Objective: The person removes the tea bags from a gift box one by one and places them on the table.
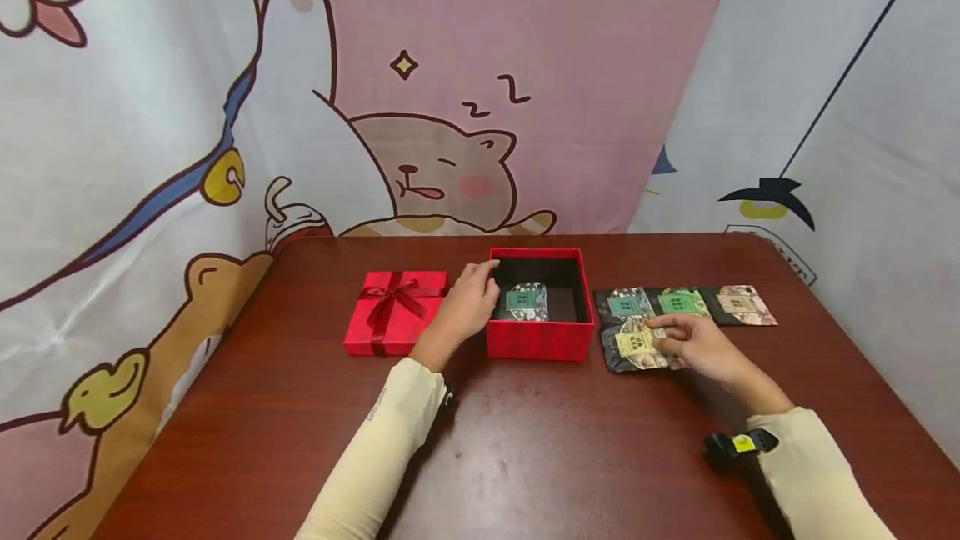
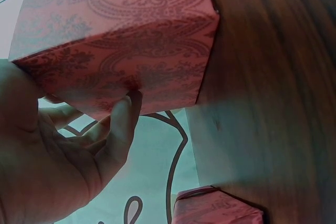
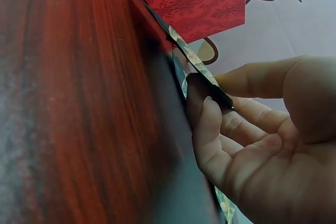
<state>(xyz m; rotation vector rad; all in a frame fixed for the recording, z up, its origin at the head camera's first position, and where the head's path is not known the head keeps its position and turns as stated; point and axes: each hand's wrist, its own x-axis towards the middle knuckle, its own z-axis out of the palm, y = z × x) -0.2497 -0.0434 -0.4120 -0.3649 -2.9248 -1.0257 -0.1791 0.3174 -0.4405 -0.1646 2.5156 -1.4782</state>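
A red gift box (image 1: 540, 340) stands without its lid near the table's back, its inside black. Inside lies a small dark packet (image 1: 527, 301) with a teal label. My left hand (image 1: 471, 300) grips the box's left wall, the fingers against its outer face and the thumb up at the rim. To the right of the box, my right hand (image 1: 697, 344) pinches the right edge of a dark floral packet (image 1: 633, 346) with a yellow label. In the right wrist view that packet (image 3: 191, 56) is tilted, its gripped edge raised between thumb and fingers.
A red lid (image 1: 397, 315) with a dark red ribbon bow lies left of the box. Behind the yellow-labelled packet, a row holds a teal-labelled packet (image 1: 628, 303), a green-labelled packet (image 1: 681, 302) and a beige-labelled packet (image 1: 744, 305). A cartoon-printed cloth (image 1: 600, 65) hangs behind the table.
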